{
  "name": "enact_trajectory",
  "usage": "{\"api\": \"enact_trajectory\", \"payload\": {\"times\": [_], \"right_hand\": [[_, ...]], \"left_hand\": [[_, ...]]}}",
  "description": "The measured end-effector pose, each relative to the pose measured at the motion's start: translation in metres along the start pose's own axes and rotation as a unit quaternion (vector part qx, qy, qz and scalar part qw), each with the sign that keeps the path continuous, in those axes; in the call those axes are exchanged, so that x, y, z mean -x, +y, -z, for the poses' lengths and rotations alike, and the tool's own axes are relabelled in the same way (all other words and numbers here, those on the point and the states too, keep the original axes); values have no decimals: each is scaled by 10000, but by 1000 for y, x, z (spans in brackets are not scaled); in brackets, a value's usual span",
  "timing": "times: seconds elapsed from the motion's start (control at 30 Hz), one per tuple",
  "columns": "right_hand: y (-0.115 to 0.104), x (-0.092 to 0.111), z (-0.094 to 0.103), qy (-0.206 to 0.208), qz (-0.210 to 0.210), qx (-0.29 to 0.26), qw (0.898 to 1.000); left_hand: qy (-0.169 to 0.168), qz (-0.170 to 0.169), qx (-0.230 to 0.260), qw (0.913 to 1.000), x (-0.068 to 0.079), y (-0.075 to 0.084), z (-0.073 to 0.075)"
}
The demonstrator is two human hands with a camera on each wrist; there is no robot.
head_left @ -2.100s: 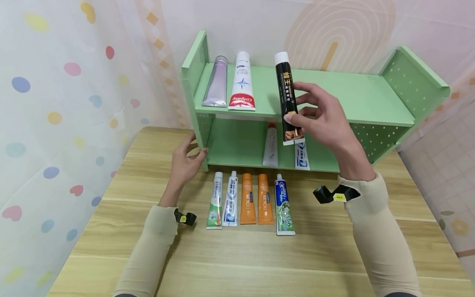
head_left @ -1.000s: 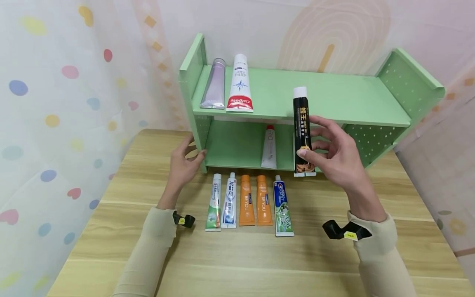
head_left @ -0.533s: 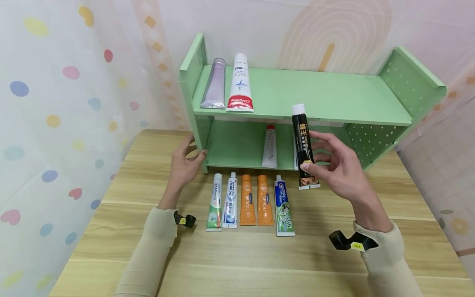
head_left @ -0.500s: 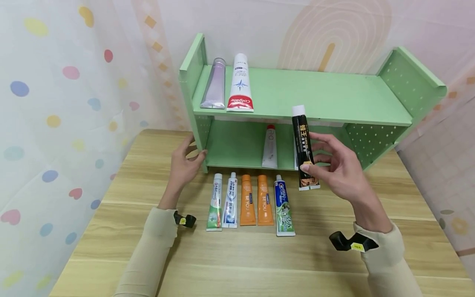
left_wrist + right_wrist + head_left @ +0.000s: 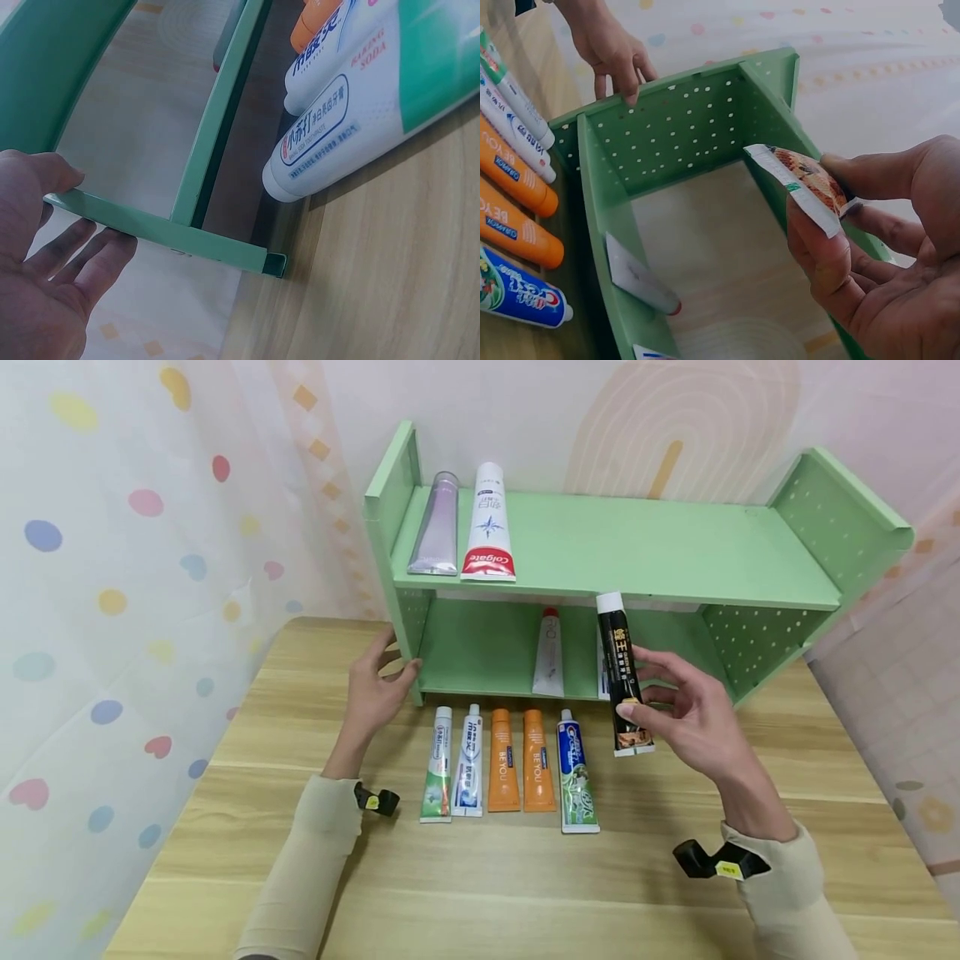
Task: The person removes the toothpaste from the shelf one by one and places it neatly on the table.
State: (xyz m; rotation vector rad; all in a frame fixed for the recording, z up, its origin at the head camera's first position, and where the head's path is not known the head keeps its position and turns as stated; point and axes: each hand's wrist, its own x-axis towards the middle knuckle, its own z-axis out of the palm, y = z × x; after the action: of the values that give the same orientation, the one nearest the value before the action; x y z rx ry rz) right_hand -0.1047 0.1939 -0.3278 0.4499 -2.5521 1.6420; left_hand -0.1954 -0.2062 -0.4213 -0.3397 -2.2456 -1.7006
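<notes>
While the left grip pinches the left side of the green two-level shelf unit, the unit bears on its upper level, at left, a lilac flattened tube and beside it a white tube with red end band. On the pale wooden surface, near the unit, one row goes from left to right: a white-and-green tube, a white-and-blue tube, two orange tubes and a blue-and-green tube. Behind this row, on the lower level, lies a white tube with red cap. Farther right comes the black slim tube with white cap, held in front of the lower level. It has come down from the height of the upper level, so I judge that the work now concerns the lower level more. Its cap points far and slightly left, its crimped end near and slightly right; the long axis runs between these ends, but how steeply it tilts I cannot tell. At right, the right grip holds it near the crimped end, between thumb and fingers.
</notes>
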Motion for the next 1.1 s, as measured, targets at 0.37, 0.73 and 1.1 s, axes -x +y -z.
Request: {"api": "enact_trajectory", "payload": {"times": [0.37,0.73,1.1], "right_hand": [[17,12,0,-206,-497,12,9986],[41,21,-5,-481,-862,-239,9948],[62,30,-12,-551,-1126,-577,9904]], "left_hand": [[-90,93,-65,9999,5,30,1],[-99,147,-73,9998,4,28,1],[-102,102,-20,9999,5,29,1]]}}
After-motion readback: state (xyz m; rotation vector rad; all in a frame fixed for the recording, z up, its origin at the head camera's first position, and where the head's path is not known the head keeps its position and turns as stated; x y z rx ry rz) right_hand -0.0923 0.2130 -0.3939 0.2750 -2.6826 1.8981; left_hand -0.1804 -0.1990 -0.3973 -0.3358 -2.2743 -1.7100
